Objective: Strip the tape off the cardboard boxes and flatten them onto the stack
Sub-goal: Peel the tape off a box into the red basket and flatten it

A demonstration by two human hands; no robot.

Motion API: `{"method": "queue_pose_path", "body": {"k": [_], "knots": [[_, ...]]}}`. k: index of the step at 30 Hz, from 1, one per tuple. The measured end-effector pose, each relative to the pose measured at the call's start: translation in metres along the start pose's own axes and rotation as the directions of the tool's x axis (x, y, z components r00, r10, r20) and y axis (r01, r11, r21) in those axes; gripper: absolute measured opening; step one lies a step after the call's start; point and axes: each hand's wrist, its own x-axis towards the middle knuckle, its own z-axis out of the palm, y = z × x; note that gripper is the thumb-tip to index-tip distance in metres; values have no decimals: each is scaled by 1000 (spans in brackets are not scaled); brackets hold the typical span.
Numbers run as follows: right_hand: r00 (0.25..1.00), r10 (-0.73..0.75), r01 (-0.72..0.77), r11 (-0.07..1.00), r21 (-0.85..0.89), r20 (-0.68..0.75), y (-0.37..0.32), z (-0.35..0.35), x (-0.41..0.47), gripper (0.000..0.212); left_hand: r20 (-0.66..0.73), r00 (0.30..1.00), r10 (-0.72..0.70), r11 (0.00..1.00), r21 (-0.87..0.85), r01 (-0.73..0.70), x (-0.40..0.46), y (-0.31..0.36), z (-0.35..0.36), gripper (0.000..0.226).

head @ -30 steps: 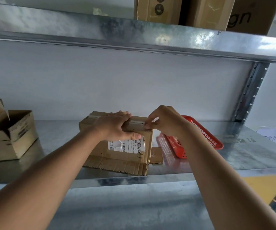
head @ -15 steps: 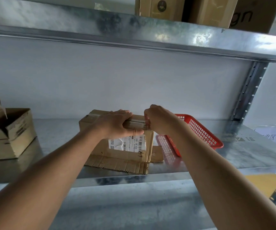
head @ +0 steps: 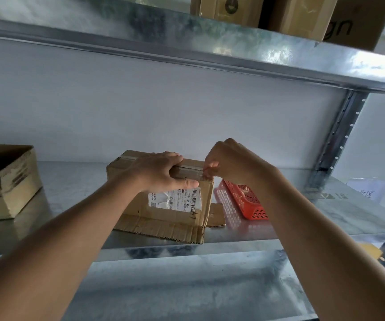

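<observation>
A small brown cardboard box (head: 175, 212) with a white shipping label (head: 175, 200) stands on the metal shelf (head: 75, 188), its bottom flaps splayed out on the shelf. Clear tape (head: 189, 173) runs across its top. My left hand (head: 161, 172) lies flat over the top front edge, thumb along the front face, pressing the box down. My right hand (head: 228, 163) is at the box's top right corner, with fingertips pinched on the end of the tape strip.
An orange plastic basket (head: 244, 202) lies just right of the box. Open cardboard boxes (head: 11, 181) sit at the left end of the shelf. More boxes (head: 297, 12) stand on the upper shelf. A perforated upright post (head: 339, 133) is at the right.
My right hand has shifted slightly along the top right corner and its fingertips have closed on the tape end. My left hand has stayed on the box top.
</observation>
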Motion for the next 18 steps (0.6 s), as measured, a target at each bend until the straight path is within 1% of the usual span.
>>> {"method": "queue_pose_path", "body": {"k": [3, 5, 8, 11, 14, 16, 17, 18], "knots": [[1000, 18, -18, 1000, 23, -16, -1, 3, 2, 25, 7, 1000, -11, 1000, -10, 12, 1, 0, 0, 95], [1000, 13, -13, 1000, 1, -10, -3, 2, 3, 27, 13, 1000, -17, 1000, -15, 17, 1, 0, 0, 93], [1000, -13, 14, 1000, -24, 9, -5, -1, 7, 21, 2, 1000, -13, 1000, 1, 13, 0, 2, 0, 87], [999, -38, 40, 997, -69, 28, -3, -3, 9, 16, 1, 1000, -13, 1000, 4, 13, 0, 3, 0, 87], [999, -49, 50, 995, -88, 10, -4, 1, 10, 15, 3, 1000, -8, 1000, 2, 8, 1, 1, 1, 86], [999, -50, 51, 994, -97, 7, -4, 2, 12, 15, -1, 1000, -7, 1000, 4, 7, 1, 0, 1, 90], [999, -38, 40, 997, -68, 29, -2, 0, 13, 16, -9, 1000, -6, 1000, 10, 6, 2, 0, 1, 94], [998, -14, 14, 1000, 1, 69, 1, -3, 12, 17, -16, 1000, -6, 1000, 14, 6, 2, 0, 1, 98]]}}
